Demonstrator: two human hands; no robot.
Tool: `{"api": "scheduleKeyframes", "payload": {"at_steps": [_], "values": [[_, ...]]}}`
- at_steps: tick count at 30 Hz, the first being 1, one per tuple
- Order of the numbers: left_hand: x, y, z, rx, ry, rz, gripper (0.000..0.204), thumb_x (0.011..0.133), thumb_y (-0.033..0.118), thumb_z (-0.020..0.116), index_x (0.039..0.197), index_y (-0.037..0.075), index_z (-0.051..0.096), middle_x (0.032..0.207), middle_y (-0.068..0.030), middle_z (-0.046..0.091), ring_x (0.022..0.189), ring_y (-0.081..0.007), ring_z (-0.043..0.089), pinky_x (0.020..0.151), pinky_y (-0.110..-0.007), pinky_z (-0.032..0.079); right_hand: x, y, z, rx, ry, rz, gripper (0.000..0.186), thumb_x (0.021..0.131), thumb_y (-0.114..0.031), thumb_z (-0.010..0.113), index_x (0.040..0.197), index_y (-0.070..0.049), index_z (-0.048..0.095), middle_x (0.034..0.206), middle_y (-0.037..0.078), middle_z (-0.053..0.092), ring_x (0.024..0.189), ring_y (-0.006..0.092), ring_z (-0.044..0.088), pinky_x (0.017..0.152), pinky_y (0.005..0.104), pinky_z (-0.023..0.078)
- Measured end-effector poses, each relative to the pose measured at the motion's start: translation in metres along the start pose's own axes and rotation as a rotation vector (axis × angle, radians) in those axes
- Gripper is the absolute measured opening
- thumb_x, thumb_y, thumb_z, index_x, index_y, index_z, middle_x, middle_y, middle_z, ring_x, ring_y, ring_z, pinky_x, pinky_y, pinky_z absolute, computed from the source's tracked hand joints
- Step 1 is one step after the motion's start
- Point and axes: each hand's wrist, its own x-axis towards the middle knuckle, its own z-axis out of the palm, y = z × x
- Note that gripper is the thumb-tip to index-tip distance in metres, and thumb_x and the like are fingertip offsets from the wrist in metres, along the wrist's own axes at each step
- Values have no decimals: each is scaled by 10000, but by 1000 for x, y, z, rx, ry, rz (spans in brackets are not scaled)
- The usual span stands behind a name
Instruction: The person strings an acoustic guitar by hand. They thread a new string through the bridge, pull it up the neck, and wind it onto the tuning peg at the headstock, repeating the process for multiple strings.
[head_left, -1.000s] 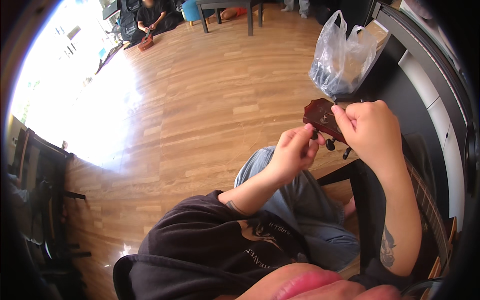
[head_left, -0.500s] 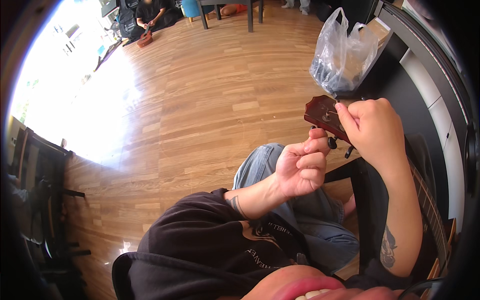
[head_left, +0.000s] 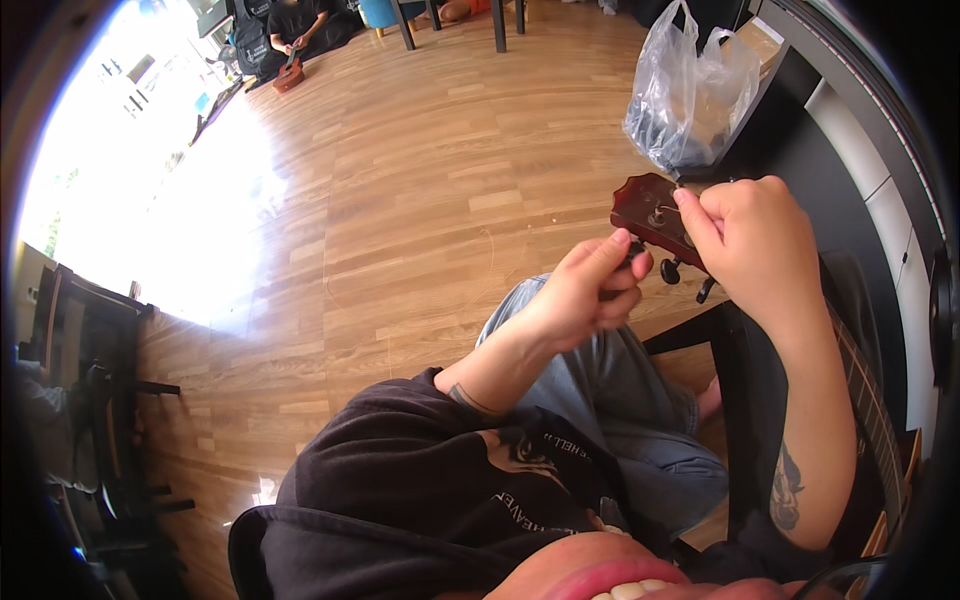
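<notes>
A guitar's dark red-brown headstock (head_left: 640,205) points away from me at the right of the middle, with black tuning pegs along its near side. My left hand (head_left: 590,290) pinches the peg nearest the headstock's tip between thumb and fingers. Two more tuning pegs (head_left: 671,270) stick out beside it. My right hand (head_left: 760,235) lies over the headstock's right part, thumb and forefinger closed on a thin guitar string by a metal post (head_left: 657,216). Behind my right forearm runs the fretted guitar neck (head_left: 872,425); my right hand hides where it joins the headstock.
A clear plastic bag (head_left: 685,100) stands beyond the headstock, beside a black keyboard cabinet (head_left: 790,150) on the right. Black chair-like furniture (head_left: 90,390) stands at the left. Far off, a person sits with a small ukulele (head_left: 289,76). Below my hands is my jeans-clad leg (head_left: 620,420).
My left hand has turned from palm up to thumb on top and now grips the end tuning peg. My right hand keeps its pinch at the headstock.
</notes>
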Motion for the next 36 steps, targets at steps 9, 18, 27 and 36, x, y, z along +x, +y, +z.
{"api": "scheduleKeyframes", "payload": {"at_steps": [9, 18, 27, 36], "values": [[-4, -19, -2, -40, 5, 61, 400, 1102, 403, 428, 844, 115, 530, 692, 57, 394, 500, -66, 339, 451, -232, 248, -2, 2, 5, -1, 28, -5, 379, 964, -276, 647, 674, -44, 719, 589, 179, 604, 570, 381, 630, 545, 452, 506], [10, -13, 12, 503, 185, 239, 556, 1118, 384, 335, 719, 72, 565, 590, 47, 375, 524, -78, 327, 503, -294, 291, 1, -1, 0, -2, -18, 4, 360, 961, -271, 648, 696, -43, 732, 599, 177, 616, 563, 371, 632, 549, 443, 512], [2, -4, -5, 637, 196, 287, 476, 1098, 381, 415, 802, 55, 595, 636, 60, 425, 531, -50, 337, 480, -264, 267, 0, -1, -2, -9, -6, 12, 351, 958, -267, 650, 698, -49, 741, 599, 167, 629, 566, 368, 636, 559, 439, 520], [6, -6, 7, -42, 60, 28, 370, 1111, 334, 396, 815, 160, 535, 645, 86, 387, 480, -56, 268, 455, -248, 222, -1, 6, 5, -43, 36, -12, 368, 949, -283, 662, 670, -47, 710, 604, 164, 629, 589, 369, 645, 582, 457, 535]]}}
